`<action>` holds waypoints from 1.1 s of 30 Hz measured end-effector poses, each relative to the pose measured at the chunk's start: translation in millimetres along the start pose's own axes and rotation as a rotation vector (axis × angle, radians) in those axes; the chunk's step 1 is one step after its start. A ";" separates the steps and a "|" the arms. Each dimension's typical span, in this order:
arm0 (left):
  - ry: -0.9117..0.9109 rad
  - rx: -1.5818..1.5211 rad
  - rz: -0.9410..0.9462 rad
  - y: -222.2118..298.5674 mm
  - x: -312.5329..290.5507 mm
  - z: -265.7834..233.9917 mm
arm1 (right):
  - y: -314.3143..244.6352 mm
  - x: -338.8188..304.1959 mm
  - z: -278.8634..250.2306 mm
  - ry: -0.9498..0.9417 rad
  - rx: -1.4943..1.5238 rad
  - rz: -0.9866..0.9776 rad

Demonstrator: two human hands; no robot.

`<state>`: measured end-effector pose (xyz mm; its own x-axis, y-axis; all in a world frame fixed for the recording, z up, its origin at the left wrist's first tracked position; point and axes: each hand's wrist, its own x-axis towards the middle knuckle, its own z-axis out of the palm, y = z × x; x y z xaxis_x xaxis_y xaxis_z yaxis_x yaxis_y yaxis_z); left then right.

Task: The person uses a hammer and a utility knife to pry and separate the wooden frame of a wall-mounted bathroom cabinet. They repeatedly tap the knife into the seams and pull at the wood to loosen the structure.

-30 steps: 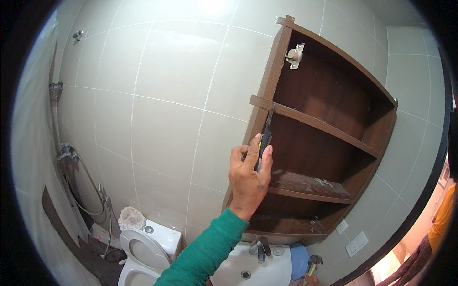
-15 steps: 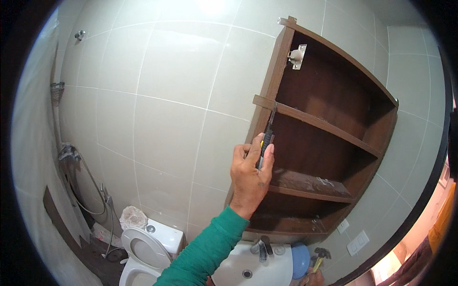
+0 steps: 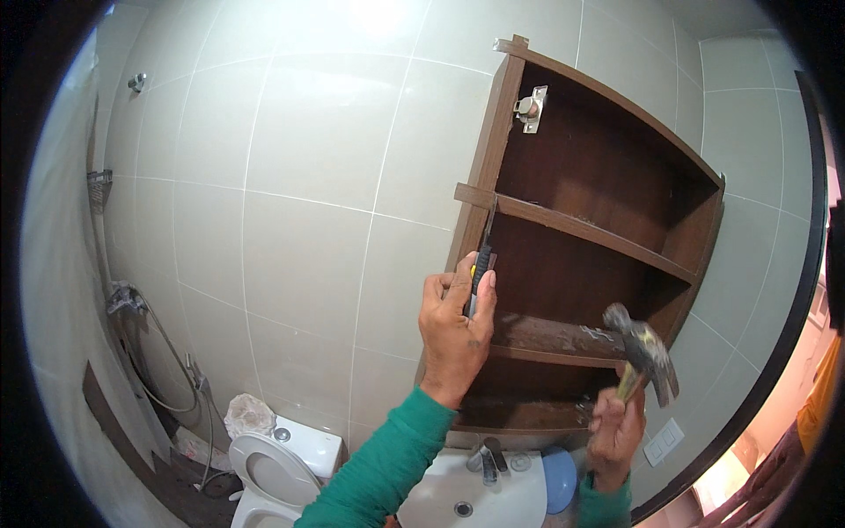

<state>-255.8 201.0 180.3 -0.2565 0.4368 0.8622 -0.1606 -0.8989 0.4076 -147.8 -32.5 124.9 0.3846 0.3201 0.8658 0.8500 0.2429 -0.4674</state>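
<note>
My left hand (image 3: 456, 330) is closed around a slim bladed tool (image 3: 482, 275) with a black, grey and yellow handle. Its thin metal blade points up to the left end of a shelf in the brown wooden cabinet (image 3: 598, 220), where a short wood strip (image 3: 473, 195) crosses the side frame. Whether the blade touches the wood is hard to tell. At the lower right, my right hand (image 3: 616, 431) grips a claw hammer (image 3: 642, 348) by its yellowish handle. The hammer's worn metal head is raised in front of the lower shelves, apart from the bladed tool.
A metal hinge (image 3: 532, 109) is fixed inside the cabinet's upper left. Below stand a white sink (image 3: 440, 493) with a faucet (image 3: 488, 462), a blue basin (image 3: 560, 480) and a toilet (image 3: 282, 471). A shower hose (image 3: 163, 396) hangs at left; a wall switch (image 3: 664, 442) is at right.
My right hand has come up from the lower edge beside the sink, lifting the hammer in front of the cabinet. My left hand keeps its hold at the same shelf end; the view has shifted slightly.
</note>
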 end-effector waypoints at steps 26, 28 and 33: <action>-0.007 -0.016 0.005 -0.5 4.1 -4.5 | -1.5 133.8 81.2 -0.131 -0.166 -0.518; 0.005 -0.019 0.013 -2.2 4.4 -5.4 | -1.9 140.9 83.7 -0.114 -0.192 -0.604; -0.010 -0.046 -0.039 2.4 2.5 -5.0 | 1.1 140.1 77.9 -0.094 -0.214 -0.508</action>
<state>-261.6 200.2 181.9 -0.2400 0.4707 0.8490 -0.2143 -0.8787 0.4266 -121.1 84.0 231.7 -0.1176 0.2941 0.9485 0.9780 0.1998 0.0593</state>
